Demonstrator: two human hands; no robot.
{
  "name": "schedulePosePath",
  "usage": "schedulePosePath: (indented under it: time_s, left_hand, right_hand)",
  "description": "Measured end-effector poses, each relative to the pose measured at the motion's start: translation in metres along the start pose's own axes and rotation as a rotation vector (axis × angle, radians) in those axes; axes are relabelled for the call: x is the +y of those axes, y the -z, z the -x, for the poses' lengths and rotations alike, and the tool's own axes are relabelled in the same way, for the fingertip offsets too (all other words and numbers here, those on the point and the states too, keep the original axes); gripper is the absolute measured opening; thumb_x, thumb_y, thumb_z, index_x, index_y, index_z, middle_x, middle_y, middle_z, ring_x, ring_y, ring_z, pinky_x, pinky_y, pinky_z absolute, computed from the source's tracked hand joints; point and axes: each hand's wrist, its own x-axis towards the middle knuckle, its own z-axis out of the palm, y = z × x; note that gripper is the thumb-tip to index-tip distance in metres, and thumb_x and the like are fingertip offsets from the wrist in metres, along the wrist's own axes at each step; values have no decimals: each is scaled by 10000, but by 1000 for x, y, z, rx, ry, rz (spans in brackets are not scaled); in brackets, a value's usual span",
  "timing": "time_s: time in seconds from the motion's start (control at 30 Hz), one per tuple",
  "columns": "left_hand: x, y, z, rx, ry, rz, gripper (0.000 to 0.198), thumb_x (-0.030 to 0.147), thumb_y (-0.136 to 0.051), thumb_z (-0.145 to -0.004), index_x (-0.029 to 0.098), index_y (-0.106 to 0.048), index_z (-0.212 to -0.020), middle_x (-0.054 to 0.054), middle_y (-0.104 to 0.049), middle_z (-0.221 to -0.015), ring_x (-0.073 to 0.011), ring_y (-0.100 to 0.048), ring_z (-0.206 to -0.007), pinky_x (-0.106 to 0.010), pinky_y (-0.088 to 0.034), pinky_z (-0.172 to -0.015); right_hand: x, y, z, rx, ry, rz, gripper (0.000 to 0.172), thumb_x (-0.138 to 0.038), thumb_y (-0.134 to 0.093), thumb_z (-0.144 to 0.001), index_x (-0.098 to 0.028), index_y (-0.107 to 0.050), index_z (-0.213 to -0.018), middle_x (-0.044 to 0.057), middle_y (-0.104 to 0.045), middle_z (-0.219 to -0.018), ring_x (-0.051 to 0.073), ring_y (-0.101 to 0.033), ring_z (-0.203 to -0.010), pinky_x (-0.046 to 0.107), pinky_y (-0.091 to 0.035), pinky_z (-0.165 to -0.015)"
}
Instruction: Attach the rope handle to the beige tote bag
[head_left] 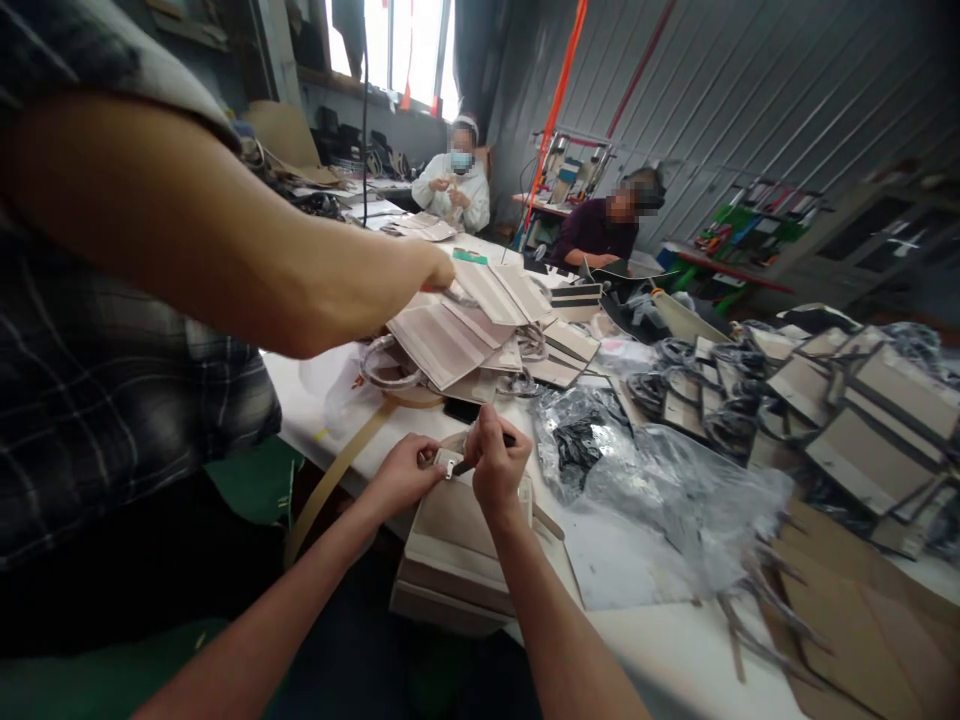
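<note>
A beige bag point(457, 535) with white trim lies at the near table edge. My left hand point(403, 475) pinches a small metal fitting point(448, 462) at the bag's top. My right hand point(495, 462) is closed round a thin dark tool point(484, 452) whose tip meets that fitting. A tan strap point(337, 475) curves off the table to the left of my hands.
A co-worker's bare arm point(225, 235) reaches from the left over a pile of beige bags point(480, 335). Clear plastic wrapping point(660, 475) lies right of my hands, with more bags and dark handles point(847, 410) beyond. Brown cardboard point(862, 610) sits near right. Two people sit at the far end.
</note>
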Motion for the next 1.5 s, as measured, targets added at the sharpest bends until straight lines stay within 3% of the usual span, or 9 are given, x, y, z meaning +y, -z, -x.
schedulePosePath:
  time_s: [0.13, 0.33, 0.6, 0.77, 0.93, 1.07, 1.33, 1.5]
  left_hand:
    - [-1, -4, -3, -1, 32, 10, 178, 193, -763, -765, 159, -740, -938, 12, -638, -859, -174, -584, -821, -295, -440, -747]
    - [-8, -5, -9, -24, 91, 89, 211, 184, -764, -709, 174, -697, -909, 45, -593, -769, -153, -552, -729, -278, -390, -661]
    - [-4, 6, -19, -153, 181, 238, 215, 289, -767, -655, 167, -701, -819, 45, -563, -679, -140, -510, -647, -263, -342, -586]
    - [-2, 8, -22, -170, 104, 164, 185, 306, -706, -611, 191, -645, -742, 44, -539, -657, -143, -474, -649, -283, -320, -605]
    - [-17, -1, -25, -108, 76, 129, 232, 384, -650, -579, 247, -481, -660, 56, -459, -629, -159, -433, -660, -295, -299, -628]
    - [-33, -10, -42, -127, 43, 155, 262, 436, -629, -563, 254, -467, -661, 46, -442, -642, -177, -429, -686, -304, -326, -648]
    - [-30, -10, -45, -142, 117, 140, 337, 455, -648, -508, 269, -409, -654, 46, -423, -603, -176, -390, -663, -310, -288, -655]
    - [-40, -12, -50, -166, 103, 167, 356, 470, -709, -508, 256, -462, -651, 47, -401, -613, -181, -378, -692, -319, -290, -682]
  right_hand:
    - [4, -6, -2, -42, -11, 41, 625, -586, -667, -1058, -255, -467, -566, -57, -413, -479, 114, -383, -437, 320, -285, -468]
    - [11, -9, -2, -54, -26, 102, 607, -578, -661, -1065, -252, -478, -586, -57, -421, -504, 112, -376, -455, 320, -292, -479]
    - [16, -10, 0, -67, -49, 117, 609, -604, -658, -1056, -264, -450, -596, -66, -407, -488, 111, -356, -436, 316, -282, -471]
    - [16, -7, 1, -67, 15, 217, 630, -609, -657, -1054, -245, -503, -563, -42, -465, -491, 122, -406, -476, 310, -329, -517]
    - [26, -12, -2, 14, 86, 239, 715, -775, -626, -981, -268, -466, -503, -38, -402, -419, 145, -354, -395, 328, -280, -432]
    - [41, -18, -12, 87, 147, 220, 718, -830, -622, -953, -268, -488, -526, -44, -361, -404, 143, -334, -372, 321, -229, -402]
    - [32, -18, -10, 60, 148, 185, 742, -813, -637, -957, -250, -471, -504, -42, -344, -423, 129, -323, -397, 314, -226, -425]
    - [33, -19, -9, 81, 155, 164, 726, -784, -673, -943, -246, -472, -498, -40, -344, -419, 131, -324, -402, 313, -222, -421]
